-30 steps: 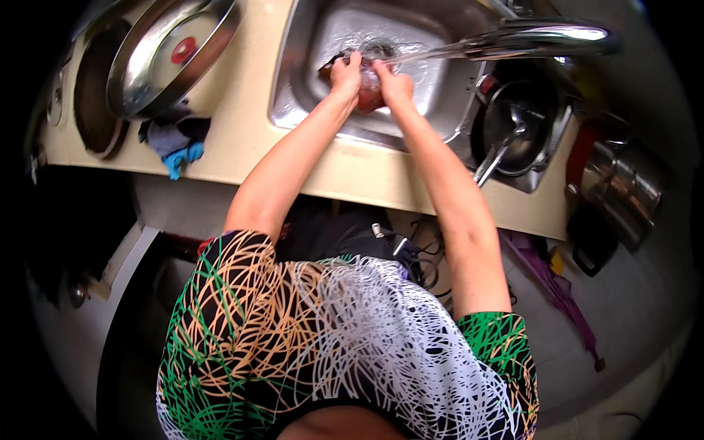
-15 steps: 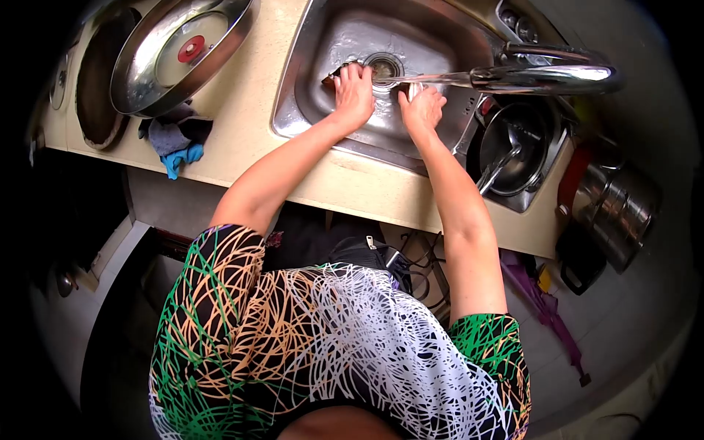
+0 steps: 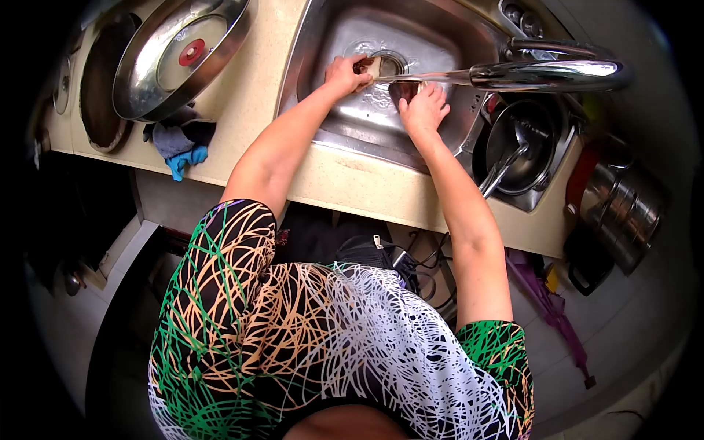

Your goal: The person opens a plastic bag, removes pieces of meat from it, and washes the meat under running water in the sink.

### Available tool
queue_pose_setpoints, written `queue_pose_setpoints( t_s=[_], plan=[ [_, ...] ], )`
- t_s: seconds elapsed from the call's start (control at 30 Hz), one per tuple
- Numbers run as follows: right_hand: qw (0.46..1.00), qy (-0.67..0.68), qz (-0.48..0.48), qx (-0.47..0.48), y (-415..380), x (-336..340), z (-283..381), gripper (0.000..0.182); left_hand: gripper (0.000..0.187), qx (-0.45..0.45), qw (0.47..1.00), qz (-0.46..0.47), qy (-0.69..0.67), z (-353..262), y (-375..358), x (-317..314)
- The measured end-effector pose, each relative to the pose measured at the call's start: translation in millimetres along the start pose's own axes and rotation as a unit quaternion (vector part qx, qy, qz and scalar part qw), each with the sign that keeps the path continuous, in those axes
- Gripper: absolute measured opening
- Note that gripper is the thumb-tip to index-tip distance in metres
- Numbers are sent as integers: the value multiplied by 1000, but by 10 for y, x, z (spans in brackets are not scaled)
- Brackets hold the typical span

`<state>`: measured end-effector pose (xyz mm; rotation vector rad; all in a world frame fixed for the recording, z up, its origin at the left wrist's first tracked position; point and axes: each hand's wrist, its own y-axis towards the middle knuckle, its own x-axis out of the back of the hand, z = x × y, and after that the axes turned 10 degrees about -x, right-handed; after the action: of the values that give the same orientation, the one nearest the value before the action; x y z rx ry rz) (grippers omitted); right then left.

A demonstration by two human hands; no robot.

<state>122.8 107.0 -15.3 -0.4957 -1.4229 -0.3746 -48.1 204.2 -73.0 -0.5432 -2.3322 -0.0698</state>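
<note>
While a cream countertop (image 3: 352, 172) forms the largest surface, the stainless-steel sink basin (image 3: 433, 45) set into it frames the work. To its left stands a broad steel pan (image 3: 139, 82), tilted, with a red disc at its middle; on the right, a gooseneck faucet (image 3: 550, 76) sends a thin stream across the basin, and a dark pot (image 3: 506, 130) sits beyond the sink's side. The hands are apart, on either side of that stream. The left hand (image 3: 345, 75) has its fingers curled about a pale-brown piece (image 3: 376, 68), near the drain (image 3: 398, 57); the right hand (image 3: 424, 111) lies at a dark reddish-brown piece (image 3: 400, 91), though whether its fingers clamp this cannot be told. Both pieces are within the basin; what they are made of is unclear. Wet as they must be, they will probably handle as light but slippery; softness and fragility cannot be judged by eye. The surest hold is likely at an edge, thumb opposed to several fingers, pressed evenly rather than pinched.
</note>
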Motion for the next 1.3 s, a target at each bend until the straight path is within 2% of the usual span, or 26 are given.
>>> queue_pose_setpoints(
  t_s=[0.03, 0.07, 0.1, 0.13, 0.17, 0.23, 0.27, 0.3, 0.37, 0.47, 0.5, 0.57, 0.63, 0.7, 0.73, 0.77, 0.83, 0.87, 0.9, 0.93, 0.97, 1.0, 1.03, 1.1, 1.17, 1.3],
  plan=[
    [996, -16, -78, 50, 1, 13, 10, 71, 63, -3, 1000, 1, 1, 119, 66, -59],
    [996, -15, -79, 48, 26, 33, 17, 71, 60, -16, 989, 12, -149, 232, 120, -124],
    [991, 31, -74, 103, 52, 95, 47, 68, 58, -28, 955, 24, -296, 274, 162, -164],
    [982, 77, -69, 158, 82, 104, 60, 65, 60, 64, 897, 82, -429, 47, 91, 28],
    [982, 78, -71, 156, 111, 100, 98, 65, 60, 62, 898, 84, -427, -140, 76, 142],
    [938, 300, 30, 170, 190, -2, 176, 62, 60, 178, 807, 161, -539, -325, 120, 166],
    [930, 334, 76, 130, 194, -36, 187, 61, 51, 150, 756, 157, -617, -342, 178, -20],
    [904, 408, 103, 74, 169, 15, 201, 61, 41, 159, 718, 171, -656, -448, 198, -61],
    [901, 411, 102, 94, 297, 100, 188, 68, 39, 243, 681, 171, -669, -608, 245, -86],
    [922, 371, 52, 97, 344, 241, 169, 74, 36, 259, 627, 147, -720, -763, 203, -103],
    [922, 371, 51, 95, 385, 278, 139, 74, 36, 259, 628, 148, -719, -742, 231, -177],
    [925, 357, 103, 75, 486, 365, 69, 80, 32, 234, 585, 165, -759, -706, 287, -325],
    [920, 372, 100, 67, 616, 256, 10, 76, 29, 253, 596, 168, -743, -810, 279, -313],
    [861, 486, 147, 35, 681, 162, 14, 72, 28, 284, 581, 156, -746, -837, 290, -310],
    [849, 508, 146, 7, 688, 163, 20, 63, 28, 285, 582, 158, -745, -827, 308, -318],
    [849, 509, 145, 5, 703, 178, -3, 63, 28, 272, 579, 189, -745, -811, 328, -320],
    [890, 427, 161, -11, 691, 328, -7, 56, 28, 257, 575, 216, -746, -697, 358, -364],
    [901, 412, 135, 18, 613, 412, -1, 40, 31, 236, 538, 235, -774, -627, 361, -386],
    [901, 411, 136, 20, 550, 399, 18, 40, 33, 215, 499, 255, -800, -646, 337, -330],
    [907, 412, 77, 39, 484, 377, 65, 35, 32, 272, 583, 173, -746, -765, 315, -326],
    [909, 412, 18, 57, 411, 355, 111, 30, 32, 272, 582, 171, -747, -754, 301, -294],
    [895, 438, 8, 83, 324, 316, 138, 31, 32, 275, 567, 154, -761, -692, 306, -309],
    [895, 417, -21, 159, 308, 190, 126, 43, 31, 278, 551, 137, -775, -697, 285, -259],
    [898, 405, 3, 173, 182, 53, 92, 56, 30, 296, 558, 107, -768, -636, 252, -199],
    [893, 409, 2, 188, 146, 49, 113, 59, 30, 229, 588, 180, -755, -520, 277, -174],
    [890, 402, -9, 215, 150, 36, 111, 68, 30, 232, 585, 185, -755, -563, 198, -73]
  ],
)
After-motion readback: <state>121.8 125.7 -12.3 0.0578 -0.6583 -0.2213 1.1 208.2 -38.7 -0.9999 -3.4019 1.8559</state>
